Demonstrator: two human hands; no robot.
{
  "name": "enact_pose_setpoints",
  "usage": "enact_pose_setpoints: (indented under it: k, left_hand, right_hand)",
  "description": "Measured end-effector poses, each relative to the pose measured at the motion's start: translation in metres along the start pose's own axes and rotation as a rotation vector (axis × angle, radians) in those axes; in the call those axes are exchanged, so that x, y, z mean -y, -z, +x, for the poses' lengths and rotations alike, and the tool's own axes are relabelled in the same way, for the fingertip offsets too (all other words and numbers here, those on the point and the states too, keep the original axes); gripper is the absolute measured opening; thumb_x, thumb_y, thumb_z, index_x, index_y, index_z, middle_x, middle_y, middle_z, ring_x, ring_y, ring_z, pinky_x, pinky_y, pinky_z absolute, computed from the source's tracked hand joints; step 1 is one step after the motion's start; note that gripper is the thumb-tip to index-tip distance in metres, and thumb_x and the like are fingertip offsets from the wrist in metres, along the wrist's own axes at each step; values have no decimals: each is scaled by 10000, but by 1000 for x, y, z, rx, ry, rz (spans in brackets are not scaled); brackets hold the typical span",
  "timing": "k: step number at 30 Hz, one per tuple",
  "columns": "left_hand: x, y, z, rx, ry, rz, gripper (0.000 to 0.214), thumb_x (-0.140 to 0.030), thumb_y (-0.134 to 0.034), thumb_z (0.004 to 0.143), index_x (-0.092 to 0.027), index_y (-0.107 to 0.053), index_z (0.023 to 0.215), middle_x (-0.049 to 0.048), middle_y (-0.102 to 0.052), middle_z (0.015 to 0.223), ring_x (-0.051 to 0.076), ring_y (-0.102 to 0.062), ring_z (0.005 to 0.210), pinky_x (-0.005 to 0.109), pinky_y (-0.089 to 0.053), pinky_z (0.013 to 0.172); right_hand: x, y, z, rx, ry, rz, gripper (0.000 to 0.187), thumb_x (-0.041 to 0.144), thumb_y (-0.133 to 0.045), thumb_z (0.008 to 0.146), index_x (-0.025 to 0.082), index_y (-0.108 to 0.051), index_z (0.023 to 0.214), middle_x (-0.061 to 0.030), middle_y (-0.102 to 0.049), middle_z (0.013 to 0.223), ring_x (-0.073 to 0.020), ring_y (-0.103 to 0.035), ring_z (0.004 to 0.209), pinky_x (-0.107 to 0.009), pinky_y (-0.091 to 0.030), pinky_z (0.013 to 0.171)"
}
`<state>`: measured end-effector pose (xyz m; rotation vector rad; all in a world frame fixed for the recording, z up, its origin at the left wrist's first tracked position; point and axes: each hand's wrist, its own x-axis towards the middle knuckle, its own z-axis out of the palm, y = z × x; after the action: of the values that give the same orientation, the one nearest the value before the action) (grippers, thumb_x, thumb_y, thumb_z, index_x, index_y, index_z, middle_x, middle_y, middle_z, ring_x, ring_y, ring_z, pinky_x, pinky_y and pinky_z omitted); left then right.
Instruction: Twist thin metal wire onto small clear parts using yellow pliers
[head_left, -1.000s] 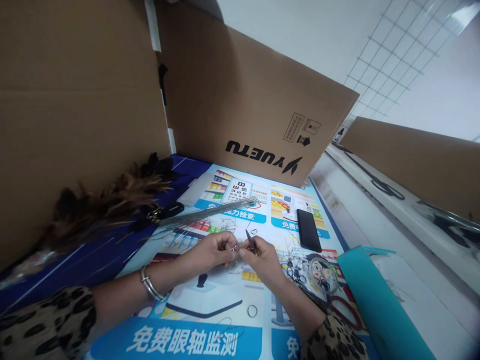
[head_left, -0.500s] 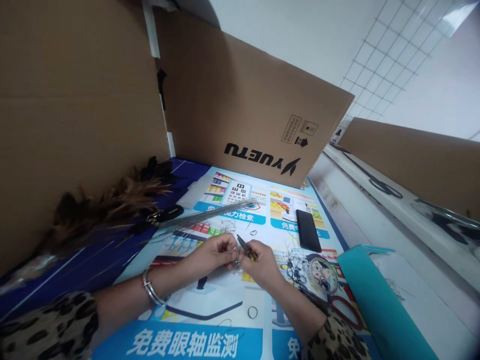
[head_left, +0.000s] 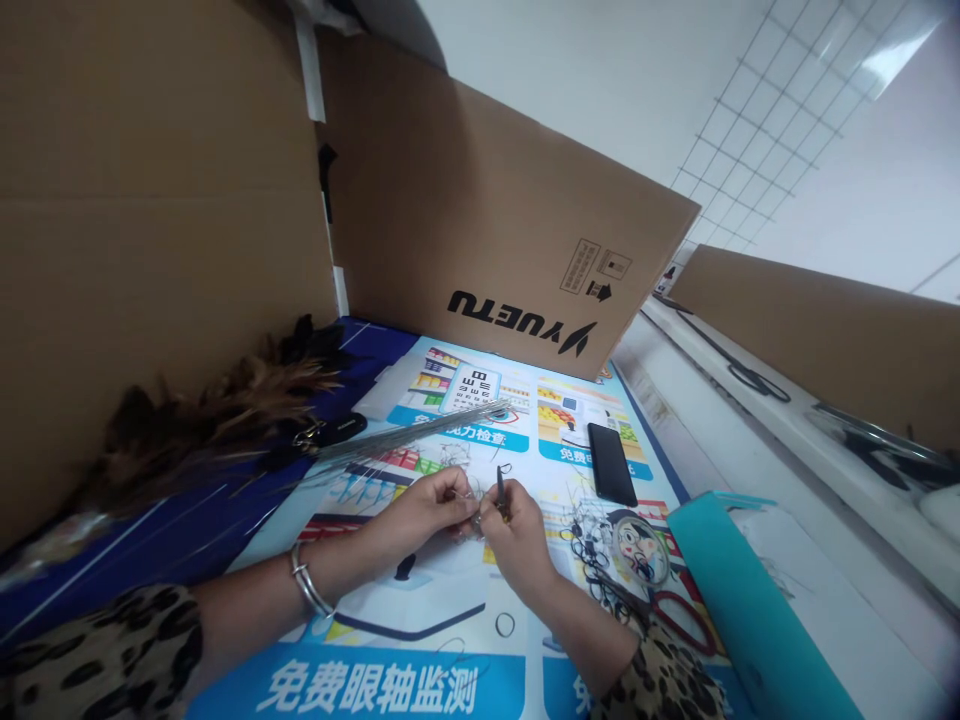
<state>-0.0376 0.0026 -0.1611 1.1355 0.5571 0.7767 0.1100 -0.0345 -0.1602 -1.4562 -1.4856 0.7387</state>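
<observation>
Over the printed table cover, my left hand [head_left: 442, 502] is closed in a pinch on a thin wire, most of it hidden by the fingers. Close beside it, my right hand [head_left: 517, 520] is wrapped round small pliers [head_left: 501, 484], whose dark jaws point up and away from me. A bit of yellow shows on their grip. The fingertips of both hands almost meet. Just beyond them lies a bundle of long thin wires [head_left: 420, 432], fanned toward the left.
Brown feathers [head_left: 217, 395] and a black key fob [head_left: 341, 430] lie left. On the right are a phone [head_left: 611, 463], a tape roll [head_left: 639, 548], small black rings [head_left: 589, 540], red-handled scissors [head_left: 686, 615] and a teal box [head_left: 750, 610]. Cardboard panels [head_left: 510, 210] stand behind.
My right hand has turned the pliers, so their jaws point more upright instead of leaning left. My left hand stays nearly in place.
</observation>
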Motion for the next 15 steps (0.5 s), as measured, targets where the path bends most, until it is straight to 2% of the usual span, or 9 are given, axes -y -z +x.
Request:
enact_pose_setpoints:
  k: [3,11,15]
  left_hand:
    - [0,0,0,-33,-40,29,182,-290,-572,777,-164,-444,746,-35,-536,568,101,-496,537,219,-378,548]
    - [-2,-2,-2,-175,-111,118,130,-228,-573,756,-159,-466,727,-38,-515,615,93,-487,538,211,-382,529]
    - [-4,-4,-4,-190,-125,89,115,-191,-576,735,-158,-469,713,-26,-537,685,88,-486,548,210,-390,528]
  right_hand:
    - [0,-2,1,-32,5,-31,78,254,-483,772,178,-496,759,35,-508,638,-93,-436,543,-203,-356,520]
    - [7,-3,3,62,-30,46,73,245,-479,773,179,-465,745,47,-475,616,-88,-431,537,-196,-356,508]
    - [7,-3,3,76,-43,58,69,243,-479,771,180,-464,747,49,-461,621,-87,-415,544,-193,-344,507]
